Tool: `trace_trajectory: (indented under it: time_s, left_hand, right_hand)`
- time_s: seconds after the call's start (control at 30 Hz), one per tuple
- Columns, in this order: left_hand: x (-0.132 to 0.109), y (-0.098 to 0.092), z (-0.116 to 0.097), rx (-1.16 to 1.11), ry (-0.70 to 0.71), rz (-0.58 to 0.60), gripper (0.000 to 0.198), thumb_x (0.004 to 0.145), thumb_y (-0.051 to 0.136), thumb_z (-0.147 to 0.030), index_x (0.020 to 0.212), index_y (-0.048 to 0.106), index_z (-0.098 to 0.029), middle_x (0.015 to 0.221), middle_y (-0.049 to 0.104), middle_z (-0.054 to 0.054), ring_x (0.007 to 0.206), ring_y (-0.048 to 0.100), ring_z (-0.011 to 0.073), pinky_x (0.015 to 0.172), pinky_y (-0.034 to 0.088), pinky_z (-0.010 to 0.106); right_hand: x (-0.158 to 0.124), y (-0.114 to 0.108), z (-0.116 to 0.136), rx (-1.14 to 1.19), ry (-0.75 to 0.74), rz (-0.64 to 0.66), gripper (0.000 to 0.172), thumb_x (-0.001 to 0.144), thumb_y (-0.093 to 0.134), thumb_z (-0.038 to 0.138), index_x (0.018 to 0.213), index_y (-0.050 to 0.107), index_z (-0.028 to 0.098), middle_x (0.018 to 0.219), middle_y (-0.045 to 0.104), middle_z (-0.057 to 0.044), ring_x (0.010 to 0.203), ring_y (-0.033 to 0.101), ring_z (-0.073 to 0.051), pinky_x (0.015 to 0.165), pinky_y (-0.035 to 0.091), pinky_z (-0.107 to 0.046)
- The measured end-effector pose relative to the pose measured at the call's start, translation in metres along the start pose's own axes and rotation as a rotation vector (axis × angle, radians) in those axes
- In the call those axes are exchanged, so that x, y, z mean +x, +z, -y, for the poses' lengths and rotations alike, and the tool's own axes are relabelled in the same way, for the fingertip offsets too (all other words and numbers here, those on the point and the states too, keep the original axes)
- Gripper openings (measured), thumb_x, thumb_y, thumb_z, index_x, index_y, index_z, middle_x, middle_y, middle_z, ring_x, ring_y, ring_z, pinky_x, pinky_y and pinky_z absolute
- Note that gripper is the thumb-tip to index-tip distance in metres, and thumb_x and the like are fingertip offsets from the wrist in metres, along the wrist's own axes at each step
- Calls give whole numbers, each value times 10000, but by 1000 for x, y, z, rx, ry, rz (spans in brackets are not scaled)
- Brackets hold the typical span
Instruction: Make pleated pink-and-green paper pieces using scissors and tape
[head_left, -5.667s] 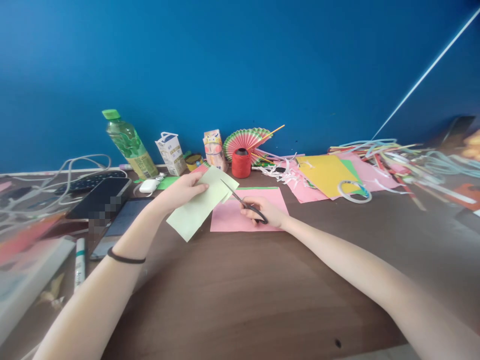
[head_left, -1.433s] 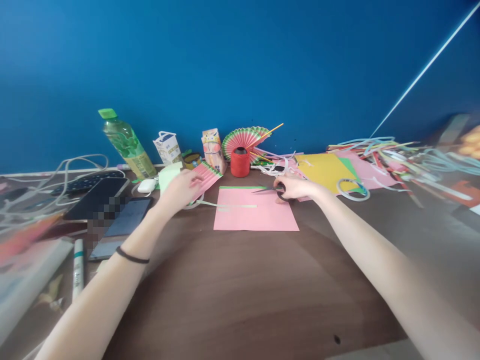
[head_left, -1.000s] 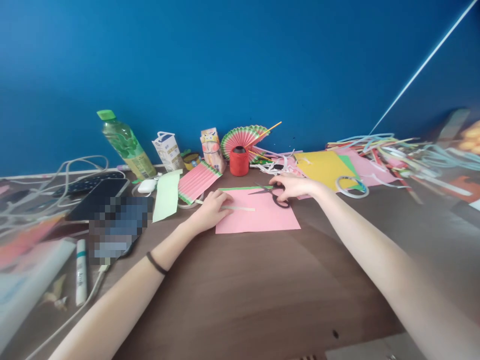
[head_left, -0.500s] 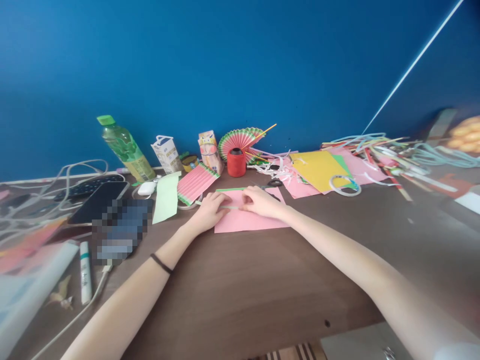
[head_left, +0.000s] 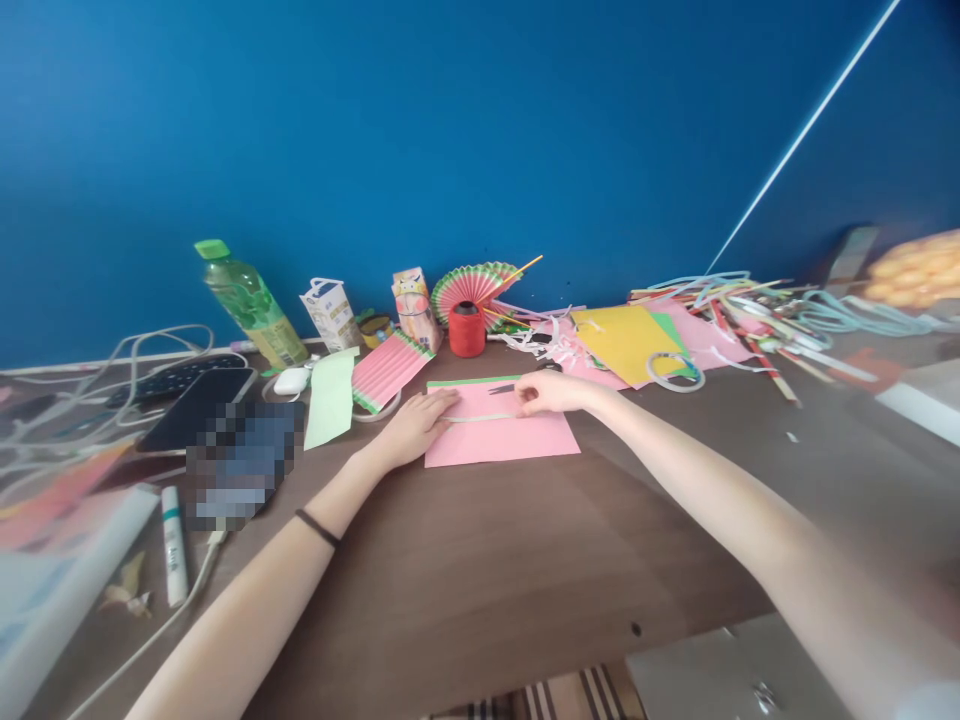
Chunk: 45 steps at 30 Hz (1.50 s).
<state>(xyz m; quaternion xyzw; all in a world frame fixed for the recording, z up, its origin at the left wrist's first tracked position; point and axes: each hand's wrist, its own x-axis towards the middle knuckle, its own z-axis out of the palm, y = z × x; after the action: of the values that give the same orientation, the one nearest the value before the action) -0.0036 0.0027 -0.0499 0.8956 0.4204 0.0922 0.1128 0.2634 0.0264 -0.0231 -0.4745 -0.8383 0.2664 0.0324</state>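
Note:
A pink sheet point(head_left: 502, 445) with a green strip along its far edge lies flat on the brown table point(head_left: 465, 580). Across it runs a thin pale paper strip point(head_left: 480, 417), stretched between my hands. My left hand point(head_left: 412, 428) presses and pinches the strip's left end, fingers lying low on the sheet. The fingers of my right hand point(head_left: 546, 393) are curled on the strip's right end. Black scissors point(head_left: 501, 388) lie on the sheet just left of my right hand, untouched.
A pale green paper point(head_left: 330, 400) and a pleated pink paper point(head_left: 386, 368) lie to the left. Behind stand a green bottle point(head_left: 251, 305), a carton point(head_left: 330, 312) and a red thread spool point(head_left: 466, 330). A yellow sheet point(head_left: 626, 340), a tape ring point(head_left: 675, 370) and paper strips lie to the right; a phone point(head_left: 199, 405) and a marker point(head_left: 174, 545) at far left.
I cut a strip from the pale green paper, laid paper and scissors down, and brought both hands to the strip. Now my hands have moved apart along it.

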Motion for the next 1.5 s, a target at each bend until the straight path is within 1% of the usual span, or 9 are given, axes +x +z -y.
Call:
trace_trajectory:
  time_s: [0.2,0.27,0.4,0.6,0.73,0.83,1.1,1.3,1.5]
  left_hand:
    - [-21,-5,1,-22,-31,61,447,897,269,-313,1328,350,-231,1424,348,42,1311,294,206,1071,191,451]
    - [-25,-4,2,-28,-35,54,443,902,254,-333,1325,352,-243,1424,348,32,1314,287,203,1074,180,458]
    - [-25,-1,3,5,-39,3,425,887,292,-313,1293,394,-239,1393,398,30,1281,341,191,1061,229,422]
    - [-24,-2,0,7,-58,2,425,880,309,-315,1294,386,-257,1394,395,13,1280,336,178,1058,225,410]
    - [-26,-3,0,-9,-65,-9,421,879,314,-330,1289,391,-267,1388,403,10,1275,342,174,1056,220,409]
    - [-26,-3,1,-24,-57,-19,415,878,319,-338,1281,398,-280,1381,414,8,1269,350,174,1050,224,412]
    - [-25,-2,0,-46,-66,-39,395,870,333,-310,1255,421,-289,1355,446,0,1250,373,177,1034,240,406]
    - [-25,-2,-3,-30,-87,-56,395,864,341,-306,1249,431,-289,1344,456,-3,1222,395,187,1017,256,406]
    - [-24,-1,-3,-10,-94,-53,395,863,358,-330,1249,431,-291,1343,458,-1,1202,406,195,1006,258,409]
  right_hand:
    - [-16,-6,-1,-27,56,159,284,636,634,388,601,444,180,581,448,39,548,382,-94,512,256,-229]
    - [-18,-8,-3,-20,53,206,281,628,636,386,601,446,181,556,433,46,534,375,-92,503,247,-229]
    - [-18,-10,-6,7,69,262,297,613,637,403,585,442,181,537,445,48,518,387,-91,505,257,-231]
    - [-15,-10,-4,-9,153,229,306,582,648,419,560,458,181,515,426,52,512,375,-90,506,250,-235]
    - [-13,-10,-1,-25,162,185,315,575,648,422,537,453,177,524,420,50,537,372,-92,523,256,-236]
    - [-11,-11,-1,-31,169,197,298,570,649,413,545,468,178,522,417,50,541,375,-95,521,255,-238]
    - [-12,-13,-3,-21,137,212,384,566,645,493,532,423,182,504,386,53,492,324,-80,484,229,-237]
    - [-9,-12,-6,-44,148,217,349,566,655,453,537,435,183,511,403,49,500,344,-85,484,244,-238]
    - [-8,-11,-12,-16,99,223,372,578,635,501,540,443,186,517,411,49,500,356,-89,478,246,-242]
